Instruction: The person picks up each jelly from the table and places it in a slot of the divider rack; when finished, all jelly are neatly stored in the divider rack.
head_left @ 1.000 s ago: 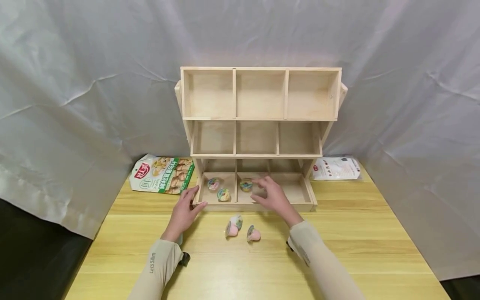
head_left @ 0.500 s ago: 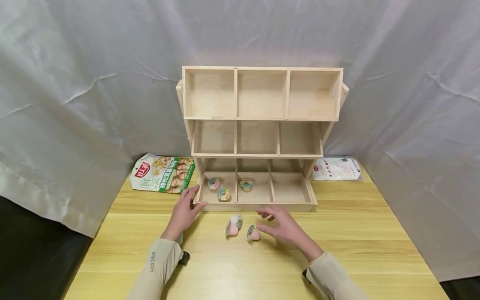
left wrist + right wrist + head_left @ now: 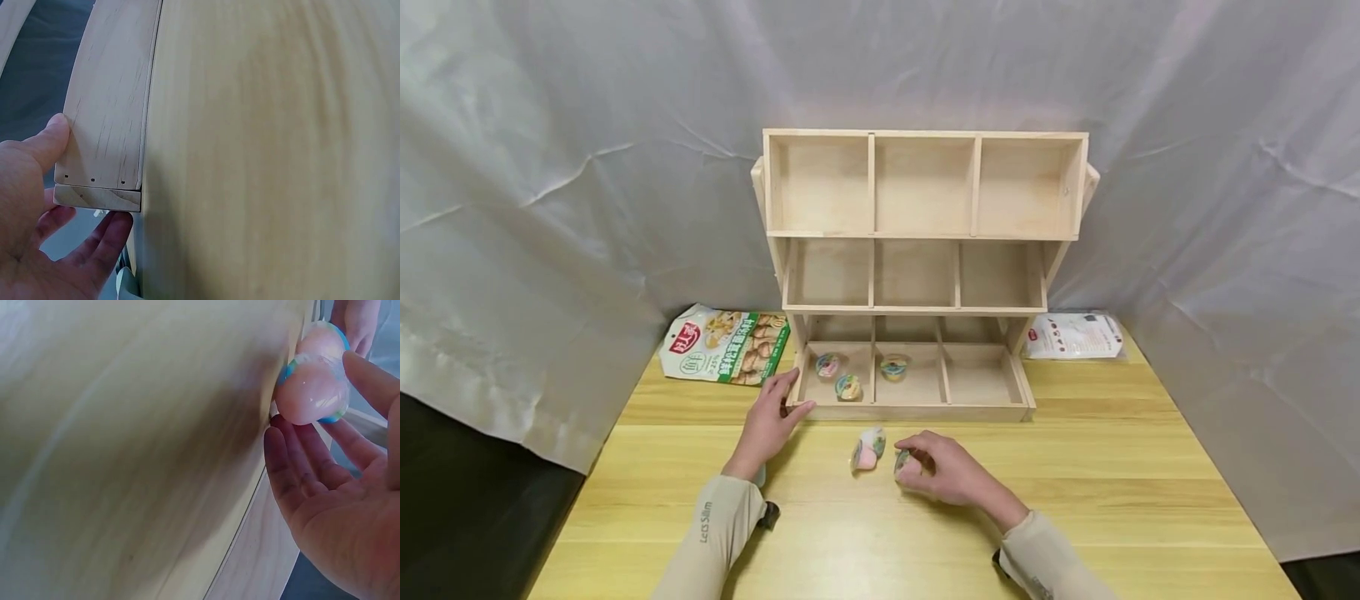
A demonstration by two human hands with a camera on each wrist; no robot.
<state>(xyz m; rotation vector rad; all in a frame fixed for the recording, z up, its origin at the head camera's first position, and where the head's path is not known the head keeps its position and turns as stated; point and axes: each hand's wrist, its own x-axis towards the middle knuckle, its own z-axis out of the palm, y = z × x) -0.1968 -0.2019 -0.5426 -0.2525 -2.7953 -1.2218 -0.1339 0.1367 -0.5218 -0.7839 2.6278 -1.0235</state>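
Note:
My left hand rests at the front left corner of the wooden display rack. In the left wrist view its thumb touches the board's edge, with the other fingers loosely extended along the side. My right hand pinches a small jelly cup with pink filling, low over the table, thumb and fingers on opposite sides. Just left of it on the table lie two more jelly cups close together. In the rack's bottom tray, a pink jelly cup and a yellow jelly cup sit in the left compartment. Another jelly cup is in the middle one.
Left of the rack lies a green and white food pouch; a white pouch lies on its right. The rack's upper two tiers, each divided in three, rise behind the bottom tray. Grey fabric hangs around the wooden table.
My right hand has come back from the middle compartment, where a jelly cup is left, to the table, and closed on the nearest jelly cup. The left hand has stayed put.

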